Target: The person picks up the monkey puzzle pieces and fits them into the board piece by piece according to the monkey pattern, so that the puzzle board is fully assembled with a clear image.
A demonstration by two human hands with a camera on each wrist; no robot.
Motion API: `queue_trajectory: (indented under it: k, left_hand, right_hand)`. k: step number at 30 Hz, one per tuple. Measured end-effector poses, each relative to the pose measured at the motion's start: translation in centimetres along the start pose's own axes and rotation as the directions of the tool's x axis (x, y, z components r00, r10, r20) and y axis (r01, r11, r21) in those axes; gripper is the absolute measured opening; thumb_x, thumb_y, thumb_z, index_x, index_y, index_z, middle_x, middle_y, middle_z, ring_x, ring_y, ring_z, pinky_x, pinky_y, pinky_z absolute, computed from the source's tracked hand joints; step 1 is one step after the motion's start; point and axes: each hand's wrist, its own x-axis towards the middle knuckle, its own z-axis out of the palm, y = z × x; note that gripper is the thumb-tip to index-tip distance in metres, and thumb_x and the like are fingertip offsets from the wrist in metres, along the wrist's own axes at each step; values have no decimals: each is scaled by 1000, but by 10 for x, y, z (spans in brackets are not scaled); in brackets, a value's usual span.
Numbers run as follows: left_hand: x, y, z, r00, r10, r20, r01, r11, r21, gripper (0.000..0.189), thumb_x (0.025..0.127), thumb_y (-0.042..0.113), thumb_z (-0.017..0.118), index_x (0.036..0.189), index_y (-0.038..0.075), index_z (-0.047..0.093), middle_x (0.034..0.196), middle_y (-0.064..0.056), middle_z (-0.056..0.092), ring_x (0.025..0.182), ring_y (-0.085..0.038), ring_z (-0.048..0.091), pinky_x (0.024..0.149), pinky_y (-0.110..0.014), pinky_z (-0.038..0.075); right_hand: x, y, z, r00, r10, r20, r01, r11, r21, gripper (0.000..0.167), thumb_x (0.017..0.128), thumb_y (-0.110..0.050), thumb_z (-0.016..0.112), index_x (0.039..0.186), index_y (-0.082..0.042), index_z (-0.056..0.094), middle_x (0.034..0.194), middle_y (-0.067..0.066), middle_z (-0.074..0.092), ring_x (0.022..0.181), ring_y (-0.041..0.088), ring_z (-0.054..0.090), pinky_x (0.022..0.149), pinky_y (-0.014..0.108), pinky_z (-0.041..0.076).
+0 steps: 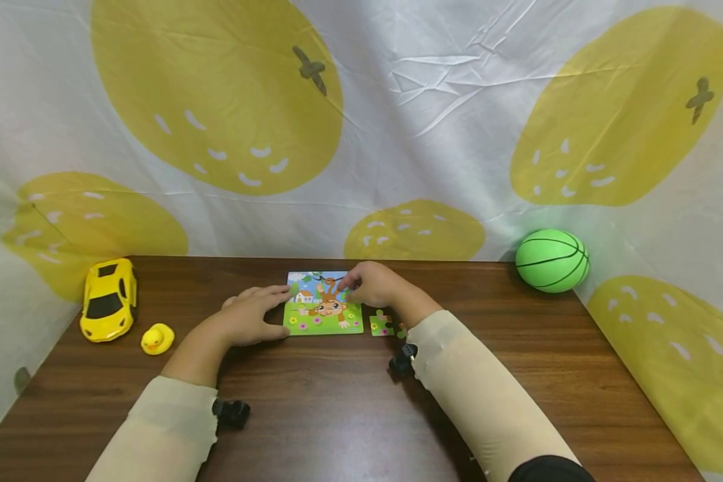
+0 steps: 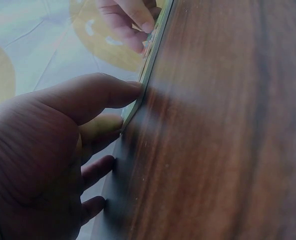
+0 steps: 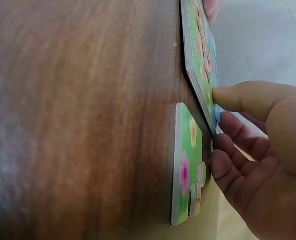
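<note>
A flat jigsaw puzzle (image 1: 322,309) with a monkey, a house and flowers lies near the table's back. My left hand (image 1: 253,316) is spread along its left side, with the fingertips at the upper left edge and the thumb at the near left corner. At the upper right part, my right hand (image 1: 370,286) has bent fingers and thumb (image 3: 232,96) pinching at the puzzle; I cannot tell whether a separate piece is between them. Green loose puzzle pieces (image 1: 381,324) with flowers lie right of the puzzle, partly hidden by the right wrist.
On the left of the brown wooden table (image 1: 313,415) stand a yellow toy car (image 1: 108,301) and a yellow rubber duck (image 1: 157,339). A green ball (image 1: 552,261) sits at the back right corner. A white curtain (image 1: 397,134) with yellow fruit prints surrounds the table.
</note>
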Motion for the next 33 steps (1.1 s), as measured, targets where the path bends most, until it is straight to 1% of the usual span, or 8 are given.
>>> queue_trajectory:
  k: [7,14,19,27,33]
  left_hand:
    - [0,0,0,1000,-1,4,1,1000,-1,82,94,49,73,165,18,45,177,-4,34,162,-45,26,119,-79,25]
    - [0,0,0,1000,0,3,0,1000,-2,82,94,48,73,165,18,45,177,-4,34,162,-44,26,119,-79,25]
    - [0,0,0,1000,1,4,-1,1000,-7,82,95,49,73,165,18,45,177,-3,34,162,-44,26,119,-80,24]
    - [1,-2,1,1000,-1,3,1,1000,5,82,95,50,73,165,19,44,177,-4,33,162,-45,26,119,-80,24]
    - [3,-3,2,1000,-1,0,1,1000,8,82,95,51,73,165,20,45,177,-3,34,162,-44,27,119,-80,25]
  right_hand:
    - [1,0,0,1000,-10,11,10,1000,-14,24,99,-16,75,122,-20,82,123,3,72,103,19,62,86,35,53]
    - [1,0,0,999,-10,32,11,1000,-20,23,102,-19,74,123,-20,82,131,3,71,111,18,67,89,35,56]
    - [-1,-1,0,999,-7,40,8,999,-39,24,102,-19,73,124,-21,82,127,4,67,112,20,66,92,36,57]
    - [0,-2,0,999,-17,40,18,999,-39,25,101,-15,74,123,-21,82,123,3,70,111,19,68,92,36,58]
    - [-1,-2,0,999,-13,31,15,999,-48,26,103,-16,72,126,-21,81,121,4,68,107,18,65,91,36,56]
